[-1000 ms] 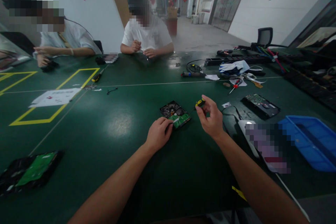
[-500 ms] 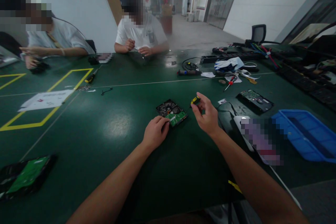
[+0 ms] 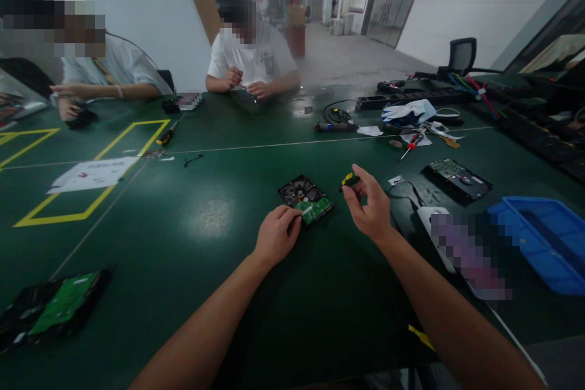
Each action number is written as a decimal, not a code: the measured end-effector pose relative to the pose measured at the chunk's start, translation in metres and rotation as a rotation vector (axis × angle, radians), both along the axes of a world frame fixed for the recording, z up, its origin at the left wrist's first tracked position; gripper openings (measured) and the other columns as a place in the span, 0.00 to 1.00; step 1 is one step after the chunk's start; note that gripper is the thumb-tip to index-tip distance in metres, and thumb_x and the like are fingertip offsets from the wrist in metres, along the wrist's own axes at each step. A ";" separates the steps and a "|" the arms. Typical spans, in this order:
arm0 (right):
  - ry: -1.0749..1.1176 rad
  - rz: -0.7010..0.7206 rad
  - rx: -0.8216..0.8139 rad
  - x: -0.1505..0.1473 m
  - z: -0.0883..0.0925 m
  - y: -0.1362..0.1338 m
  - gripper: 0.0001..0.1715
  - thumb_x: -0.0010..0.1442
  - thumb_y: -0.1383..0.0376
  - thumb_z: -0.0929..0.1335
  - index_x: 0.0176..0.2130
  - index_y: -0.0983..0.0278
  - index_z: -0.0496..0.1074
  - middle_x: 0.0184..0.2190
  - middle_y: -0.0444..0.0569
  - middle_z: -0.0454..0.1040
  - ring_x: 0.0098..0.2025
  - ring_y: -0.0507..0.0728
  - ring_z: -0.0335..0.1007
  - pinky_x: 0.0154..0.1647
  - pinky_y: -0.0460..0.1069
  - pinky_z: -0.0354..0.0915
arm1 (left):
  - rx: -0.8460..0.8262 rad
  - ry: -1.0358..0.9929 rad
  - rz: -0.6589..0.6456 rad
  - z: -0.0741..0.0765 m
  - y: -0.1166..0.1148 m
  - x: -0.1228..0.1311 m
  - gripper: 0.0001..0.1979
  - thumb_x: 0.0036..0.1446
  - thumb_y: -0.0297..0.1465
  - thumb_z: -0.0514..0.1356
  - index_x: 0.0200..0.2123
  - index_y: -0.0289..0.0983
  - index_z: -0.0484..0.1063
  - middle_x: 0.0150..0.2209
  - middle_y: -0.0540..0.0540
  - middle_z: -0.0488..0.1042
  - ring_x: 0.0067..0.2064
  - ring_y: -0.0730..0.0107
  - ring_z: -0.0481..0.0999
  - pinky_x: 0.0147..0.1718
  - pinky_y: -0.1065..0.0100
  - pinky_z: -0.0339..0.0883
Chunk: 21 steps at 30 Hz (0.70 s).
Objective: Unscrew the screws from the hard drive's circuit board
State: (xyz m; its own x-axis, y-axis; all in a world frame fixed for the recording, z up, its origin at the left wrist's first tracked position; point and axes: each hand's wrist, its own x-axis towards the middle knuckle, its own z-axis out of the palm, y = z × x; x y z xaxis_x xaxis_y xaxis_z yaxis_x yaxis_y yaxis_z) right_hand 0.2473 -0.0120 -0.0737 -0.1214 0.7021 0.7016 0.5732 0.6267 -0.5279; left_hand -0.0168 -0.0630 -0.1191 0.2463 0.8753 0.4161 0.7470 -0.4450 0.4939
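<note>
A hard drive (image 3: 293, 187) lies flat on the green table, its green circuit board (image 3: 317, 209) facing up along the near right side. My left hand (image 3: 280, 233) is closed at the drive's near left edge, fingertips gripping it by the board. Just right of the drive, my right hand (image 3: 371, 206) holds a yellow and black screwdriver (image 3: 351, 179) between thumb and fingers, above the table and apart from the drive. The screwdriver's tip is too small and dark to make out.
Another hard drive (image 3: 458, 179) lies at the right, near a blue tray (image 3: 543, 244) and a white cabled device (image 3: 434, 234). A drive with a green board (image 3: 68, 301) sits at near left. Two people work across the table; a red screwdriver (image 3: 414, 141) and gloves (image 3: 409, 111) lie beyond.
The whole view has shifted, so things appear a little farther right. My right hand with the screwdriver has drawn slightly away from the drive. My left hand stays at the drive's edge.
</note>
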 end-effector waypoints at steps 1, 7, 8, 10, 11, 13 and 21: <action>0.003 -0.003 -0.008 0.000 0.000 0.000 0.33 0.69 0.63 0.68 0.69 0.53 0.60 0.41 0.48 0.75 0.34 0.56 0.72 0.37 0.56 0.74 | -0.005 -0.004 0.001 0.000 0.001 0.000 0.10 0.69 0.32 0.56 0.49 0.40 0.75 0.45 0.42 0.76 0.45 0.60 0.77 0.46 0.57 0.73; 0.020 -0.022 0.005 -0.002 -0.002 0.002 0.34 0.70 0.65 0.67 0.70 0.52 0.58 0.47 0.49 0.76 0.34 0.56 0.74 0.38 0.56 0.76 | -0.038 -0.019 0.017 0.002 0.002 0.000 0.11 0.69 0.32 0.56 0.50 0.41 0.75 0.46 0.41 0.77 0.46 0.60 0.77 0.46 0.57 0.73; 0.016 -0.017 0.010 -0.002 -0.001 0.002 0.34 0.70 0.65 0.67 0.70 0.52 0.58 0.50 0.51 0.75 0.34 0.55 0.75 0.38 0.56 0.76 | -0.036 -0.017 0.017 0.003 0.002 0.000 0.11 0.69 0.32 0.56 0.51 0.41 0.75 0.46 0.41 0.77 0.46 0.59 0.77 0.46 0.57 0.73; 0.003 -0.007 0.030 -0.003 0.001 0.003 0.33 0.69 0.66 0.67 0.70 0.51 0.59 0.54 0.52 0.73 0.34 0.55 0.75 0.38 0.56 0.76 | -0.026 -0.012 0.006 0.004 0.003 0.000 0.12 0.69 0.32 0.56 0.52 0.41 0.74 0.46 0.41 0.77 0.47 0.58 0.77 0.47 0.56 0.73; -0.007 0.000 0.039 -0.003 0.002 0.003 0.33 0.69 0.66 0.67 0.69 0.51 0.60 0.56 0.53 0.73 0.34 0.54 0.75 0.39 0.56 0.76 | -0.026 -0.011 -0.007 0.004 0.003 0.000 0.12 0.69 0.32 0.56 0.52 0.40 0.74 0.46 0.41 0.77 0.47 0.58 0.77 0.47 0.56 0.73; -0.020 -0.004 0.068 -0.002 0.005 0.003 0.33 0.69 0.67 0.67 0.69 0.51 0.61 0.57 0.53 0.72 0.34 0.54 0.75 0.40 0.56 0.76 | -0.023 -0.012 -0.015 0.004 0.002 -0.001 0.11 0.69 0.32 0.56 0.51 0.40 0.74 0.45 0.41 0.78 0.46 0.59 0.77 0.46 0.56 0.73; -0.002 -0.024 0.068 -0.001 0.010 -0.001 0.30 0.69 0.67 0.66 0.68 0.51 0.63 0.56 0.53 0.72 0.41 0.58 0.76 0.41 0.57 0.77 | -0.022 -0.015 -0.010 0.003 0.000 -0.001 0.11 0.68 0.31 0.56 0.51 0.41 0.75 0.45 0.41 0.77 0.46 0.58 0.77 0.46 0.56 0.73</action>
State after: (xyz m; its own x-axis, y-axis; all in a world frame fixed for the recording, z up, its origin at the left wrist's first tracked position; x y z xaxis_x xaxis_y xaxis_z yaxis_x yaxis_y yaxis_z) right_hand 0.2466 -0.0126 -0.0634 -0.1064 0.6557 0.7475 0.5898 0.6468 -0.4835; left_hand -0.0181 -0.0634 -0.1164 0.2490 0.8816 0.4009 0.7348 -0.4416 0.5148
